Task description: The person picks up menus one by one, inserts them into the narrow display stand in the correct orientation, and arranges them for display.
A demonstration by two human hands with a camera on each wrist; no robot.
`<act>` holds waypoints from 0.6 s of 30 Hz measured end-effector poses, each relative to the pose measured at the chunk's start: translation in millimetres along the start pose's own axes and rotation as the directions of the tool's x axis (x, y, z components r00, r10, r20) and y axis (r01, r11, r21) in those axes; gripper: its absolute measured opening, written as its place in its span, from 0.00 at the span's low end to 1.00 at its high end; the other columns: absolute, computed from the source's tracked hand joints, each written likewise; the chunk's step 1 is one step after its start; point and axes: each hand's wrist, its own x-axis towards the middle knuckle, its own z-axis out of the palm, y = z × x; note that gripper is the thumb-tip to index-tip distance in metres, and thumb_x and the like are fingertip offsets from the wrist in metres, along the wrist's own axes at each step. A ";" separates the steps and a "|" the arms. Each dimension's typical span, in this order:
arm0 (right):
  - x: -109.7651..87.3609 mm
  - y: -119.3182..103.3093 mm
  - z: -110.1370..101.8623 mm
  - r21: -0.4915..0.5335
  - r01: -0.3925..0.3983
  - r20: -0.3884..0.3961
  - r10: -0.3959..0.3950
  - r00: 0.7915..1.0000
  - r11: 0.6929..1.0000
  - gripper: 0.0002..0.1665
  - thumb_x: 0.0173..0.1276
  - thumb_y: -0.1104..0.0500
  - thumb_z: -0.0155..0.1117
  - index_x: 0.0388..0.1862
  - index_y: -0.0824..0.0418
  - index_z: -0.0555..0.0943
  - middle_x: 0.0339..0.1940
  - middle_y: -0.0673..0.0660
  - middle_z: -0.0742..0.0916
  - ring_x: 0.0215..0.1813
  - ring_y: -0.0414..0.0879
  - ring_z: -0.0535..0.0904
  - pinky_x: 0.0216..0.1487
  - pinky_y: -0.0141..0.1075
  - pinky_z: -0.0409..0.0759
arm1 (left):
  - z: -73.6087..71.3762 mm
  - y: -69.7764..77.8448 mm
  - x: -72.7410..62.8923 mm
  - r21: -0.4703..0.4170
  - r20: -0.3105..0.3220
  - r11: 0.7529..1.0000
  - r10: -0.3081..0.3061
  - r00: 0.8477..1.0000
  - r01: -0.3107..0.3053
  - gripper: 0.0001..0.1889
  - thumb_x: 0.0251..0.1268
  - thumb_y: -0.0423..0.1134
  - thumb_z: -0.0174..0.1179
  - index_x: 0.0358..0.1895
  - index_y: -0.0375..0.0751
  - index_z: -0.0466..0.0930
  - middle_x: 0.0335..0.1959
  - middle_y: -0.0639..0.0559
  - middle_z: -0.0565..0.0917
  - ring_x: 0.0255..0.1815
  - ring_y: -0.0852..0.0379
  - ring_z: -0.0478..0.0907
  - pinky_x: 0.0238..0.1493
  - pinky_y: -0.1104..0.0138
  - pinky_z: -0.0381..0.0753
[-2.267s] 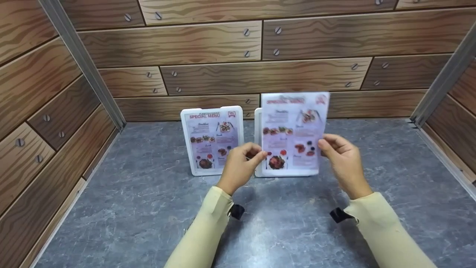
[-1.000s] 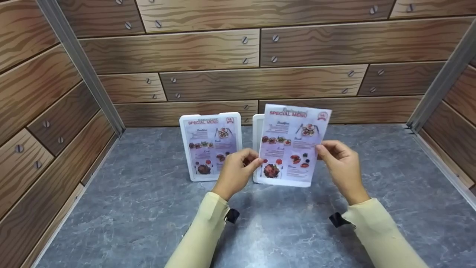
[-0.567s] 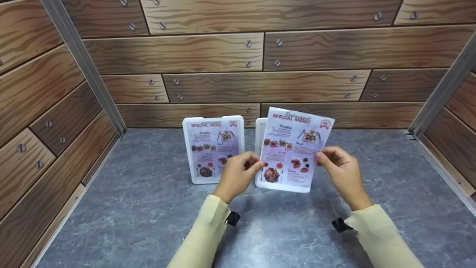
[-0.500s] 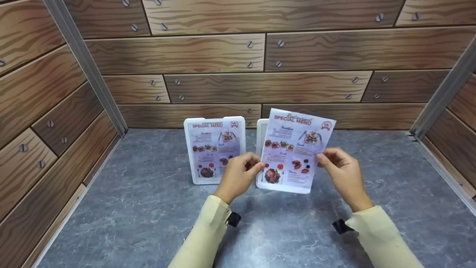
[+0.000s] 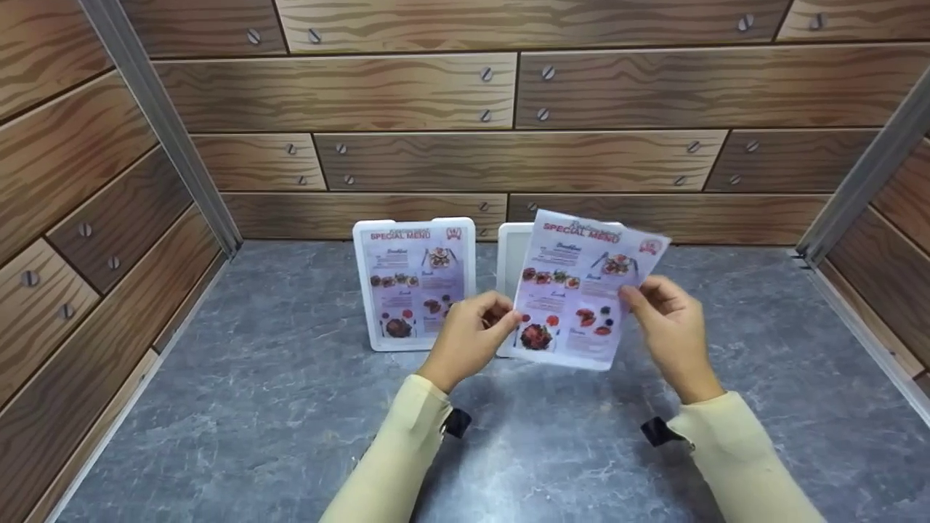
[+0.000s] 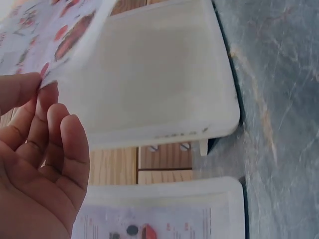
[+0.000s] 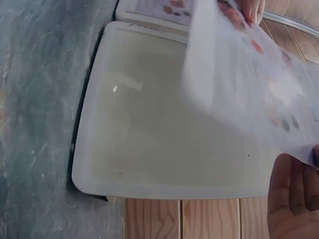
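Both hands pinch the menu sheet (image 5: 581,287), left hand (image 5: 468,338) and right hand (image 5: 668,327) at its side edges; tilted upright, apparently just before the empty stand (image 5: 511,247) at frame centre.

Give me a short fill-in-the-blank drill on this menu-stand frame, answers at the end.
1. The loose menu sheet is pinched by ____ hands.
2. The left hand grips the sheet's ____ edge; the right hand grips the opposite one.
3. The stand behind the sheet is ____, unlike the filled stand beside it.
4. Both stands rest on a grey ____.

Answers: both; left; empty; countertop
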 end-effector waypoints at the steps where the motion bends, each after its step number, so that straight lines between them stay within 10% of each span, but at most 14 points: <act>1: 1.4 -1.3 -0.8 0.012 0.004 -0.017 -0.004 1.000 1.000 0.09 0.72 0.72 0.65 0.43 0.81 0.80 0.31 0.49 0.89 0.32 0.39 0.82 0.38 0.29 0.82 | 2.4 0.9 0.3 0.002 0.006 1.000 -0.004 1.000 0.004 0.05 0.74 0.41 0.64 0.41 0.45 0.86 0.29 0.59 0.83 0.29 0.64 0.76 0.33 0.70 0.76; 18: 49.9 -35.7 6.0 0.078 0.017 -0.005 -0.017 1.000 0.997 0.06 0.73 0.67 0.66 0.44 0.71 0.87 0.32 0.50 0.90 0.34 0.41 0.83 0.42 0.30 0.82 | 3.8 6.7 11.3 0.060 0.073 0.995 -0.090 0.993 0.085 0.06 0.69 0.42 0.68 0.41 0.45 0.85 0.33 0.58 0.84 0.32 0.62 0.77 0.36 0.68 0.80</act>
